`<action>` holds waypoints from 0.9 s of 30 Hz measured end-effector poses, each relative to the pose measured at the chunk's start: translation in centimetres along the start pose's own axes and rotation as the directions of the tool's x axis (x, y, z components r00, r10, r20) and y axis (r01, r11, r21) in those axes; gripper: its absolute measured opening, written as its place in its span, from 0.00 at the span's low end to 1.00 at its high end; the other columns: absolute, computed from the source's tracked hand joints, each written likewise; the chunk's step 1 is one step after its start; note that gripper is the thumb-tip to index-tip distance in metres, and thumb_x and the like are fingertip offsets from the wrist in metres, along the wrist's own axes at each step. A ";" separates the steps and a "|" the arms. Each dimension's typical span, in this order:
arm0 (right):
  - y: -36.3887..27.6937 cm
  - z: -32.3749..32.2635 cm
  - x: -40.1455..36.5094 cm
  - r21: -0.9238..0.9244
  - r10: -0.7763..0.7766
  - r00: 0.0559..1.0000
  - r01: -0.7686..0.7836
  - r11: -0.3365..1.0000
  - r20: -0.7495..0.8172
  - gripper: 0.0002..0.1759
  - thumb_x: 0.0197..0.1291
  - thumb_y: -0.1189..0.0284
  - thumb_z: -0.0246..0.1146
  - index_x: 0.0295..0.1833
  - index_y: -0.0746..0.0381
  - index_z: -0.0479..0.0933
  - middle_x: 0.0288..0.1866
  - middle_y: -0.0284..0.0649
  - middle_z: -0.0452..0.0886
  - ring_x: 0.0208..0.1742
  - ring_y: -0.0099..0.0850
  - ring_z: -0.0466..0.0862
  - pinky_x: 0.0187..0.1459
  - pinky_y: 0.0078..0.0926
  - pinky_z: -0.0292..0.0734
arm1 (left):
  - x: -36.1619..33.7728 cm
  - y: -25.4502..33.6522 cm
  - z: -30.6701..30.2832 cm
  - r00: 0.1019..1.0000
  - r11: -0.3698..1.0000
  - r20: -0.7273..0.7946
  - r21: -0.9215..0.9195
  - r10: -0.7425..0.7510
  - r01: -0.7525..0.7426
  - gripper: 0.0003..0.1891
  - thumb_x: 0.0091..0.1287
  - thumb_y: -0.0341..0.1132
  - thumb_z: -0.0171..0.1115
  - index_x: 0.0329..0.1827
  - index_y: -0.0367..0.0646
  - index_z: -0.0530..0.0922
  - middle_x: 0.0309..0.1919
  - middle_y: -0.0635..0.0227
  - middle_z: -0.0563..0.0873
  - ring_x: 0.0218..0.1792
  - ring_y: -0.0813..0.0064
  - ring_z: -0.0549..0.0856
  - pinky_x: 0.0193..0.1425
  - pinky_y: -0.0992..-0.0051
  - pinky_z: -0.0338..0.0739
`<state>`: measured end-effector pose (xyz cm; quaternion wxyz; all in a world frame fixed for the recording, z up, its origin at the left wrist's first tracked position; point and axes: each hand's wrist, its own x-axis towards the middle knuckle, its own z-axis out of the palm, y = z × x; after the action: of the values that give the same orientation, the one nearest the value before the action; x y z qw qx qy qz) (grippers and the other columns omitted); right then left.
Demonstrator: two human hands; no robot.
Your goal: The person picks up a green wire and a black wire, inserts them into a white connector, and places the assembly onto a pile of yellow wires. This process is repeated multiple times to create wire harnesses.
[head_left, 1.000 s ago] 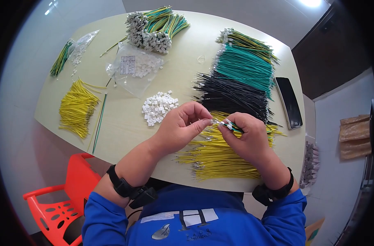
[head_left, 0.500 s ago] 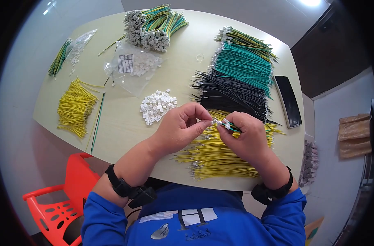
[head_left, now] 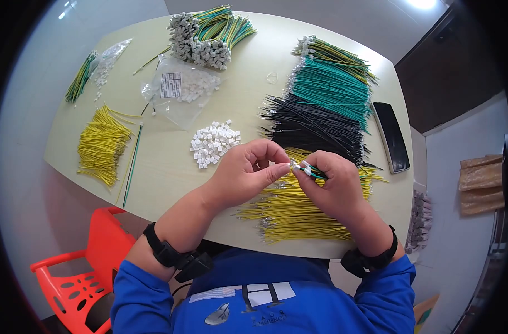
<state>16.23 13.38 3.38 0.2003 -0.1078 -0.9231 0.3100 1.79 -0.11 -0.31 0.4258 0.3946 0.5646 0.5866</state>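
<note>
My left hand (head_left: 253, 170) is closed in a pinch, thumb and forefinger on a small white connector at the wire ends. Close beside it, my right hand (head_left: 335, 181) grips a few green and dark wires with white connectors (head_left: 306, 167) on them. The fingertips of both hands nearly meet, and they partly hide the small parts between them. Both hands are above the near edge of a bundle of yellow wires (head_left: 307, 214). Left of my left hand lies a pile of loose white connector housings (head_left: 214, 143).
Black wires (head_left: 318, 128), green wires (head_left: 332, 86) and a phone (head_left: 391, 138) lie at the right. Finished-looking harnesses (head_left: 204, 42) and a plastic bag (head_left: 181, 89) are at the back. More yellow wires (head_left: 104, 145) lie left. A red chair (head_left: 101, 245) stands by the table.
Both hands stay at nearly the same spot. My right fingers have shifted very slightly with the wires; the pinch of my left hand looks the same.
</note>
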 end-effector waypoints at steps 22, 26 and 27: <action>0.3 0.6 0.1 0.053 -0.089 0.995 0.087 0.995 0.035 0.04 0.53 0.79 0.63 0.34 0.64 0.74 0.26 0.41 0.76 0.26 0.38 0.76 0.29 0.28 0.70 | 0.3 -0.9 0.6 0.980 0.985 -0.103 0.011 0.171 -0.171 0.03 0.61 0.26 0.65 0.32 0.42 0.79 0.20 0.82 0.72 0.21 0.92 0.64 0.24 0.85 0.58; 0.1 0.6 0.1 0.062 -0.075 0.996 0.072 0.995 0.050 0.04 0.53 0.79 0.63 0.34 0.65 0.74 0.26 0.41 0.76 0.26 0.38 0.76 0.29 0.28 0.70 | 0.0 -0.6 0.3 0.997 0.997 -0.026 0.042 0.071 -0.070 0.03 0.64 0.25 0.62 0.37 0.38 0.76 0.31 0.75 0.79 0.33 0.89 0.76 0.37 0.86 0.71; 0.1 0.6 0.0 0.061 -0.076 0.996 0.073 0.995 0.050 0.04 0.53 0.79 0.63 0.34 0.65 0.74 0.26 0.41 0.76 0.26 0.38 0.76 0.29 0.28 0.70 | 0.0 -0.7 0.3 0.997 0.997 -0.027 0.033 0.073 -0.073 0.03 0.65 0.25 0.62 0.37 0.39 0.76 0.31 0.75 0.79 0.33 0.89 0.76 0.37 0.86 0.71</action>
<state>15.98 13.14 2.95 0.1905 -0.0593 -0.9218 0.3323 2.11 0.02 -1.01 0.3898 0.4137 0.5651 0.5980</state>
